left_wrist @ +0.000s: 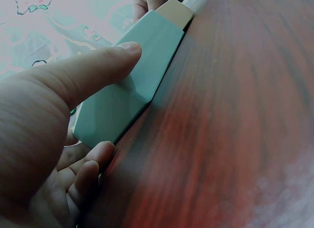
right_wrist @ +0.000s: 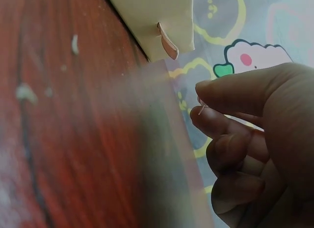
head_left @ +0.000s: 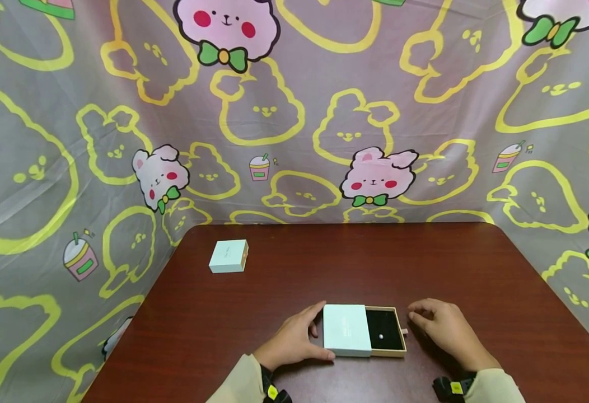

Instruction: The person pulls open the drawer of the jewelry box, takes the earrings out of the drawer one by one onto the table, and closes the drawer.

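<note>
A pale mint jewelry box [head_left: 346, 329] lies on the table with its drawer [head_left: 388, 354] slid partly out to the right. Inside the drawer is a black pad [head_left: 382, 320] bearing one small white pearl-like bead [head_left: 381, 337]. My left hand [head_left: 291, 340] grips the box's left end, its thumb along the front side and fingers round the back. Just right of the drawer's ribbon pull [right_wrist: 169, 45], my right hand [head_left: 445, 330] pinches a tiny thin rose-gold metal piece [right_wrist: 201, 109] between thumb and forefinger; most of that piece is hidden.
A second mint box [head_left: 229, 256], closed, sits at the far left of the dark red wooden table [head_left: 325, 263]. A patterned cloth [head_left: 294, 112] hangs behind the table and along both sides.
</note>
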{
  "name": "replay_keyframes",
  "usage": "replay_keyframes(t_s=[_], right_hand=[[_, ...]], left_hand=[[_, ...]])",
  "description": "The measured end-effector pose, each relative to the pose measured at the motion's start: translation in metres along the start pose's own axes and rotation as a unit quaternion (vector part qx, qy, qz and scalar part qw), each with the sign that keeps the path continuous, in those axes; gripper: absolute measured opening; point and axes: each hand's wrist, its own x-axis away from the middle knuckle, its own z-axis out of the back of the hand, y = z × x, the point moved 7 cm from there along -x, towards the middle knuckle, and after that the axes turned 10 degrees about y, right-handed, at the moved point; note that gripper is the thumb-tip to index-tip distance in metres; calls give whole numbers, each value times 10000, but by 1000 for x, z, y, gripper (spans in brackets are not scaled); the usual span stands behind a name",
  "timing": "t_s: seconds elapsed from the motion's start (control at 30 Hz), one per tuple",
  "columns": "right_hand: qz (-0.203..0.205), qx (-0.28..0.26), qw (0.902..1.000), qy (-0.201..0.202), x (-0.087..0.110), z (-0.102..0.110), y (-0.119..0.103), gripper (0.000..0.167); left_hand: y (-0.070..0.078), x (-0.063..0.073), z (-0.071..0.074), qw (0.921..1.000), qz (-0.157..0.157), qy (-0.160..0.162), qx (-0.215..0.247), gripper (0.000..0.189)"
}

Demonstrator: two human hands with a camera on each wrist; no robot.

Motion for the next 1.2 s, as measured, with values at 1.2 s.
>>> replay_keyframes(t_s=[1.2], right_hand=[[-82, 197, 9997, -130, 0, -2, 13, 6]], left_hand=[[0, 0, 0, 10000, -8, -28, 8, 109]])
